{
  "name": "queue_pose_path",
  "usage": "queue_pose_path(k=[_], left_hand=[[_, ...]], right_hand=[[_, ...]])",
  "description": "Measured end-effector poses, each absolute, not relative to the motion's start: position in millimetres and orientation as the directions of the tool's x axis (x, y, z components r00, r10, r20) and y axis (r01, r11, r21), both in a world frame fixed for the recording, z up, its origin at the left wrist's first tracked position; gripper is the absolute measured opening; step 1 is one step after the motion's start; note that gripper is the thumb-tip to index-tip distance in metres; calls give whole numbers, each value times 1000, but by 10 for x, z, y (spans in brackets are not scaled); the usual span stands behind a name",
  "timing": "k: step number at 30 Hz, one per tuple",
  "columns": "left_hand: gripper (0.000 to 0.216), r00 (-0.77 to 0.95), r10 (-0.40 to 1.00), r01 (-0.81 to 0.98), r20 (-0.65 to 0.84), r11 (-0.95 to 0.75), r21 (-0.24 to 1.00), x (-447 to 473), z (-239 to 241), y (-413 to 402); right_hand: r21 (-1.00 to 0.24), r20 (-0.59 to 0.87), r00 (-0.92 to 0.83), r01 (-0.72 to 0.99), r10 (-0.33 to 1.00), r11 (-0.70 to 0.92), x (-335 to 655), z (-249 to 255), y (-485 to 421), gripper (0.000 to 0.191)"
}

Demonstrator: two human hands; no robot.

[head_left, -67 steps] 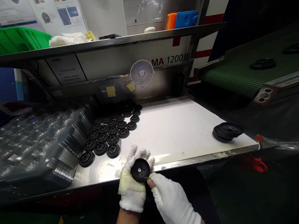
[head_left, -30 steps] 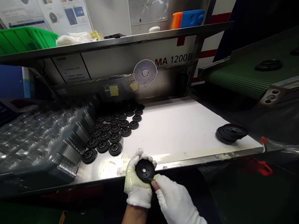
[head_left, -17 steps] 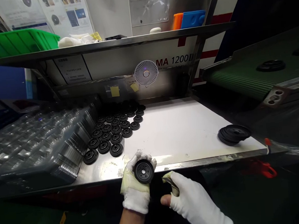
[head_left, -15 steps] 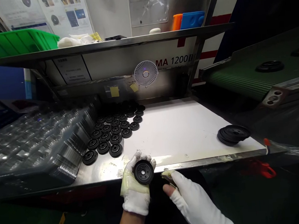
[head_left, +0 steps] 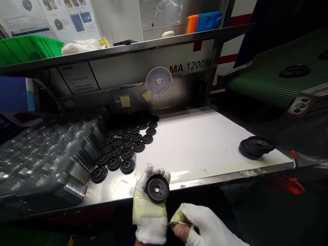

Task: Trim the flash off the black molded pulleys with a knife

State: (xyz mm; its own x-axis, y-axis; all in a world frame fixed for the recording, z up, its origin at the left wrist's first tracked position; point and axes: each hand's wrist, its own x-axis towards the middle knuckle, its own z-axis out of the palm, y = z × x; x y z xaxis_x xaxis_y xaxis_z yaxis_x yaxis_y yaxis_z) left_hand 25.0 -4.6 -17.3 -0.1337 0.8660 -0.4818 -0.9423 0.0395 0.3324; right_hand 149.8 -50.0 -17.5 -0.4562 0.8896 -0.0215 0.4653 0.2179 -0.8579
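Gloved left hand (head_left: 148,211) gripping black rubber pulley (head_left: 157,188) above steel bench edge (head_left: 109,190); gloved right hand (head_left: 211,235) pinching small metal blade (head_left: 174,223), just below pulley, not touching. Nearby: rows of black pulleys (head_left: 116,151), clear plastic trays (head_left: 42,159) left, pulley stack (head_left: 256,146) on white sheet (head_left: 188,143).

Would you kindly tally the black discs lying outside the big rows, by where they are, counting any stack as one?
Held in the left hand: black disc, 1
On the green conveyor belt: black discs, 2
On the white sheet: overlapping stack of black discs, 1
Total: 4 (3 single discs, 1 stack)
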Motion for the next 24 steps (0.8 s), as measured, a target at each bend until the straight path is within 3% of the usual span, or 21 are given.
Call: queue_pose_path(k=[6, 13, 19, 24], left_hand=[[22, -89, 873, -951, -479, 69, 302, 222, -118, -90], [22, -9, 855, -950, -519, 154, 271, 216, -65, -117], [20, 59, 860, -936, -508, 225, 272, 211, -81, -91], [22, 106, 827, -925, -553, 287, 251, 251, 35, -131]], right_hand=[[-870, 13, -299, 467, 954, 158, 1666, -212, -453, 34], [-875, 31, -92, 478, 995, 72, 1953, -557, -402, 32], [-978, -78, 20, 194, 997, -80, 1980, -702, -372, 34], [-991, -131, 98, -8, 987, -131, 1964, -679, -379, 37]])
